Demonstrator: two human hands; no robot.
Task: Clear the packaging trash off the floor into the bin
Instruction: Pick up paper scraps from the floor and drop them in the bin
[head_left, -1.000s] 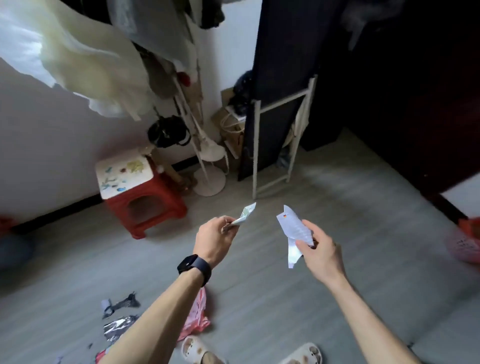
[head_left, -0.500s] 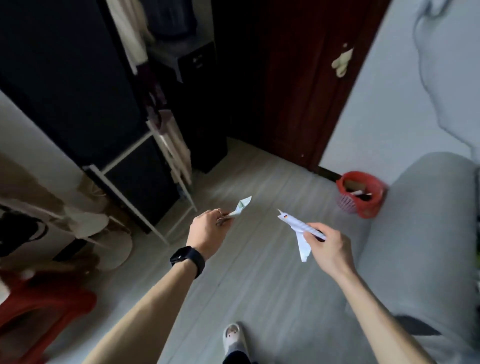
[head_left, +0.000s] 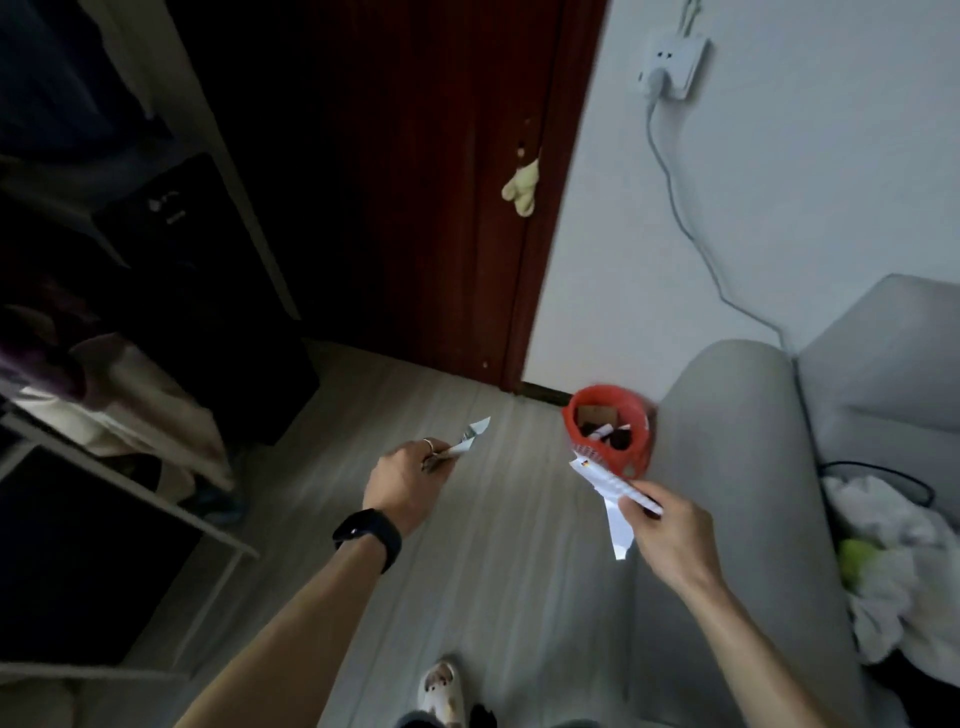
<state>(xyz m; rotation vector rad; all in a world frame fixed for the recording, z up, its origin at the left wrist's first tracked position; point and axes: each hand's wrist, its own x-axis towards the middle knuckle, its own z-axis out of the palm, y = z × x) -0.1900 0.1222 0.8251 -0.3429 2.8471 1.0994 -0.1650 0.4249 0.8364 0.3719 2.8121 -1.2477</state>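
Grip of left hand (head_left: 405, 480) pinches folded scrap (head_left: 474, 435), right hand (head_left: 670, 525) pinches white wrapper (head_left: 605, 483) overlapping blurred bin (head_left: 643, 441).

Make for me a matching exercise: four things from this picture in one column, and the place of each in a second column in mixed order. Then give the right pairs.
Things
1. small folded greenish wrapper
2. long white paper wrapper
3. red plastic mesh bin
4. pale yellow plush toy

Places
A. hangs on the dark red door
B. pinched in the right hand
C. stands on the grey floor beside the grey sofa
D. pinched in the left hand

Pairs: 1-D, 2-B, 3-C, 4-A
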